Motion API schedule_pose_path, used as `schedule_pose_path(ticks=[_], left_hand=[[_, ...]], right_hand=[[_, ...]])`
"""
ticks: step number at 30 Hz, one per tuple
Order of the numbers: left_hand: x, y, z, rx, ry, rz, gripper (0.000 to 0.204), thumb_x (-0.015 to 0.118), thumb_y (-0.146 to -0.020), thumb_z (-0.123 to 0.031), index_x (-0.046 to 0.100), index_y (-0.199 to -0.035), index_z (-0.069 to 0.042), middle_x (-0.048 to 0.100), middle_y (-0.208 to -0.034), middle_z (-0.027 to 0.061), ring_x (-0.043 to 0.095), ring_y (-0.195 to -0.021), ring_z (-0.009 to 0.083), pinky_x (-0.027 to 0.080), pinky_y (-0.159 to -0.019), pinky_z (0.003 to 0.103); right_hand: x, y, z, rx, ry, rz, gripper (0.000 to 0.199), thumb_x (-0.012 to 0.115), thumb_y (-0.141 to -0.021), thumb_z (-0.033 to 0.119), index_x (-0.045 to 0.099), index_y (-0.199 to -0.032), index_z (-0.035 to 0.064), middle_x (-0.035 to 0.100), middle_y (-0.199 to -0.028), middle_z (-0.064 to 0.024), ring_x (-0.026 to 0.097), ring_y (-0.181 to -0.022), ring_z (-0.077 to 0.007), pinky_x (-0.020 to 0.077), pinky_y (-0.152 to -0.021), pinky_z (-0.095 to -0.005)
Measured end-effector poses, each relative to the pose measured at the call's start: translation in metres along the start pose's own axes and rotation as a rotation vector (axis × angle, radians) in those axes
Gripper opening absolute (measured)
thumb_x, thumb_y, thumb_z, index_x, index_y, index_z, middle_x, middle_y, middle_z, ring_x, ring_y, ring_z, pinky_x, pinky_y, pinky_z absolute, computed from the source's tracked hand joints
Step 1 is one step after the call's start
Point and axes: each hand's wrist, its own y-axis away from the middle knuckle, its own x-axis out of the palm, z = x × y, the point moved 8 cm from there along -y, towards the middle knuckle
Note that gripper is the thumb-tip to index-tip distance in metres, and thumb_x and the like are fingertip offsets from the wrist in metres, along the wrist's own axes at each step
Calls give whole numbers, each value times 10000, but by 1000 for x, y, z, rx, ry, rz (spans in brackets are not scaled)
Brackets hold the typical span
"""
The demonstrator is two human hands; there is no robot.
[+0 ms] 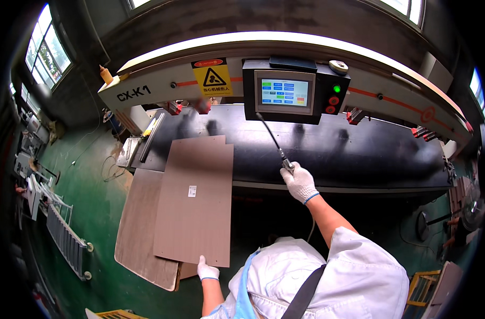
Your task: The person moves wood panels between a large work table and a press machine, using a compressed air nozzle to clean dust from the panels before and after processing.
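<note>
My left hand [207, 270], in a white knitted glove, grips the near edge of a flat brown panel [200, 223]. Its thumb lies on top, while the other fingers are mostly hidden. This panel bears a small white label [192, 191], and its far end rests on a black machine bed [274, 159]. My right hand [300, 183], gloved too, is wrapped round an air blow gun [286, 164]. The gun's long thin nozzle points up and away over the bed, its tip just below the control screen [284, 92] in this view.
A second brown board [138, 228] lies under the panel on the left. Across the bed runs a machine beam [162, 93] with a yellow warning sign [213, 80] and red-tipped fittings. A wheeled rack [67, 236] stands on the green floor, left; a fan [471, 210] is at right.
</note>
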Motion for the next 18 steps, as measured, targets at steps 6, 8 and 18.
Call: schedule_pose_path(ticks=[6,8,18], left_hand=[[-47,24,-7,39,82,-14,692,447,-1121,-550,448,-1575,-27,541,-1564,152,565,-1375,388,470,-1141,576],[-54,40,-13,98,128,-67,710,428,-1122,-563,435,-1584,-25,521,-1587,161,550,-1394,403,464,-1148,577],[-99,227,25,583,7,-951,565,699,-1050,-421,694,-1160,133,737,-1097,176,696,-889,255,605,-806,413]], right_hand=[[126,64,7,486,-499,871,377,613,-1034,458,629,-884,113,572,-688,5,448,-482,-85,342,-410,-280],[187,64,-14,578,-611,1019,434,613,-1037,517,628,-919,99,557,-722,-17,425,-469,-102,327,-406,-294],[340,46,8,721,-854,1183,390,668,-1033,538,680,-960,155,719,-887,-11,688,-756,-170,570,-688,-359]])
